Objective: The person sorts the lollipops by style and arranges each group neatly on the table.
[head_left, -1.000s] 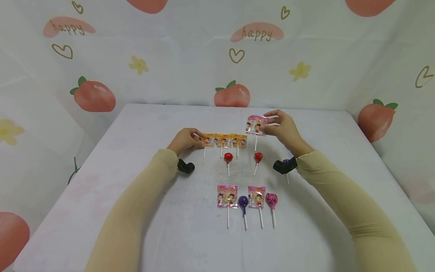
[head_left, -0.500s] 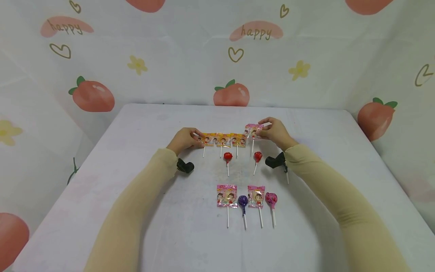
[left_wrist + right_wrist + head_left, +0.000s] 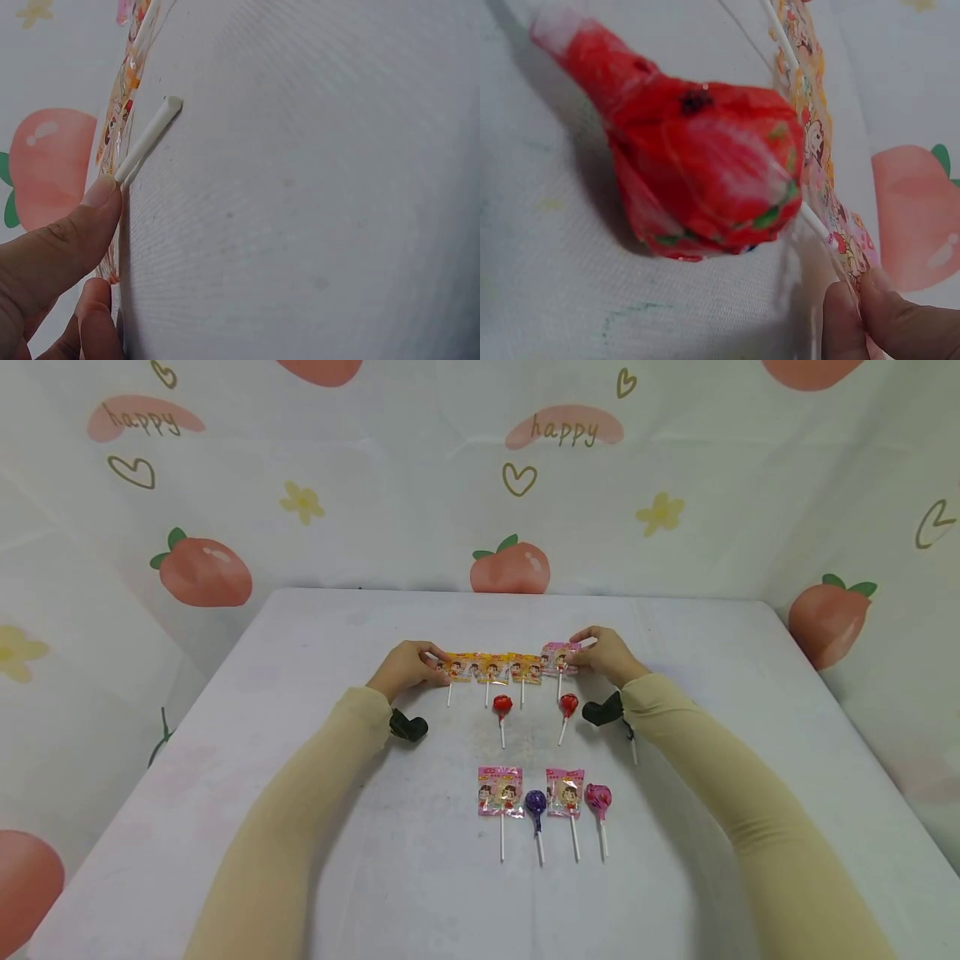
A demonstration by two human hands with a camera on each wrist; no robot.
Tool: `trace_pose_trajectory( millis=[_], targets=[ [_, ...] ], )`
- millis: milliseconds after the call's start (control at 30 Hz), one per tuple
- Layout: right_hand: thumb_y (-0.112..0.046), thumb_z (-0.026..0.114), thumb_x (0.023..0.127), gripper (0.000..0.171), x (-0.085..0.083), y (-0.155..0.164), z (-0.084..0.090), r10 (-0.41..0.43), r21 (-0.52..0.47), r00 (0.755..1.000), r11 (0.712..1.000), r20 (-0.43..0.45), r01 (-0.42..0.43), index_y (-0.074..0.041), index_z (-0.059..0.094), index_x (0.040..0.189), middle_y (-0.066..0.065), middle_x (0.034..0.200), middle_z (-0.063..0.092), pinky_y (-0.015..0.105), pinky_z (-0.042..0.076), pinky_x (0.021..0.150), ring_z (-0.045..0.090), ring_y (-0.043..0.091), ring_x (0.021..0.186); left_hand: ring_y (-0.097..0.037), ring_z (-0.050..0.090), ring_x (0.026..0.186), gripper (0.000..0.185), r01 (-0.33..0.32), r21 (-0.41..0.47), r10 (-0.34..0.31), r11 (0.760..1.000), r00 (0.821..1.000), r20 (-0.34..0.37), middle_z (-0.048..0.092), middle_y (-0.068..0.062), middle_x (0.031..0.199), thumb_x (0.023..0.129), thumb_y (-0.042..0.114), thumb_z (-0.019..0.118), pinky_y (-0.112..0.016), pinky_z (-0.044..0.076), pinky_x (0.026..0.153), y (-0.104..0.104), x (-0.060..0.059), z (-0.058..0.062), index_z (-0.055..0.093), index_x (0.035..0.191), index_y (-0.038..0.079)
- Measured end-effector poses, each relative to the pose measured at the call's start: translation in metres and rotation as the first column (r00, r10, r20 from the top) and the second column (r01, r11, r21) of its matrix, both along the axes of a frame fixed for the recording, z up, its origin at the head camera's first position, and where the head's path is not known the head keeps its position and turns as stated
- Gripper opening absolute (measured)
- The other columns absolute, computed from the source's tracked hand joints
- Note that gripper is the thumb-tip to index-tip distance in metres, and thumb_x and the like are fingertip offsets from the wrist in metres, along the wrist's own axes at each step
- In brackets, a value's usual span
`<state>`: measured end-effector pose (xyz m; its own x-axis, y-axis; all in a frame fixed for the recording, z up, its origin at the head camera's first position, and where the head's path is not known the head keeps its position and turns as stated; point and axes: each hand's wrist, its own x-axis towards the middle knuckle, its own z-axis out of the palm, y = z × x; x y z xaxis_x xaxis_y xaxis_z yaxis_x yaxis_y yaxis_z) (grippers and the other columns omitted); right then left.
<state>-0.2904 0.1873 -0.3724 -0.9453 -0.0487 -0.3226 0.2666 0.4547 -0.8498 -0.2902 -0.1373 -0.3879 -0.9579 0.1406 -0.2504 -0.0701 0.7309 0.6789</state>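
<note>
In the head view, three flat orange-wrapped lollipops lie side by side in a row: left, middle, right. My left hand pinches the left one at its wrapper's outer edge; the left wrist view shows the thumb beside its white stick. At the row's right end, my right hand pinches a pink-wrapped flat lollipop by its right edge, thumb and fingers on the wrapper. A round red lollipop looms close in the right wrist view, apart from that hand.
Below the row lie two red lollipops, left and right. Nearer me are two pink packet lollipops, a purple lollipop and a pink round one. Another lollipop's stick shows beneath my right wrist.
My right hand has brought the pink-wrapped lollipop down and slightly left, to the right end of the orange row. My left hand keeps its place on the left orange one.
</note>
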Motion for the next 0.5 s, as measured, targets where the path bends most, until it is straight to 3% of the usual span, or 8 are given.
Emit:
trace_pose_trajectory(
  millis=[500],
  targets=[
    [-0.005,0.062,0.088,0.041,-0.0011,0.0026,-0.0006,0.065,0.133,0.998,0.989,0.012,-0.066,0.002,0.048,0.126,0.013,0.095,0.056,0.019,0.047,0.063,0.058,0.007,0.067,-0.015,0.05,0.063,0.037,-0.011,0.018,0.011,1.0,1.0,0.002,0.053,-0.005,0.089,0.071,0.022,0.081,-0.028,0.042,0.059,0.0001,-0.0009,-0.0008,0.066,0.104,0.018]
  ],
)
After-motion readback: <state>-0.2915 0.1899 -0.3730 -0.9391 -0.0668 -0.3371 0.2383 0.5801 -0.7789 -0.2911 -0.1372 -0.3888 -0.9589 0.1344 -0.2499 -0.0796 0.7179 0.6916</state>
